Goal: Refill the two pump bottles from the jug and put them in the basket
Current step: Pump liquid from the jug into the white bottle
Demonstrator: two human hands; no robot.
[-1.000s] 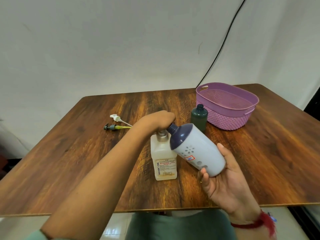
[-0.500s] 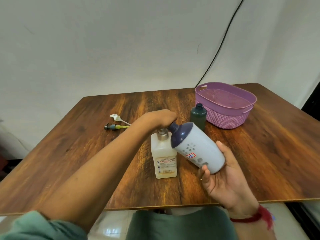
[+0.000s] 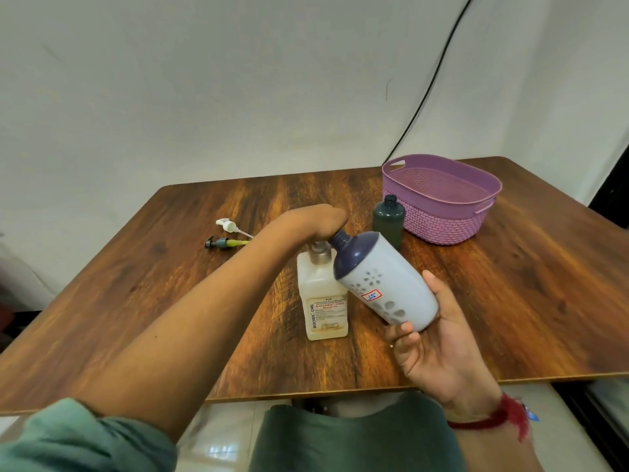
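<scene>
My right hand (image 3: 432, 349) holds a white jug (image 3: 384, 287) with a dark purple top, tilted with its neck pointing up and left. The neck meets my left hand (image 3: 316, 221), which is closed over the silver collar of a square translucent bottle (image 3: 323, 308) standing upright on the table. My fingers there are hidden. A dark green bottle (image 3: 388, 219) stands without its pump beside the purple basket (image 3: 442, 226). A white pump (image 3: 226, 225) and a dark pump with a yellow tube (image 3: 221, 243) lie to the left.
The wooden table (image 3: 170, 284) reaches from the wall to my lap. The basket sits at the back right with nothing in it. A black cable (image 3: 429, 86) hangs down the wall behind it.
The jug has turned slightly in my right hand, so its label sits higher. Both hands stay at the square bottle's top.
</scene>
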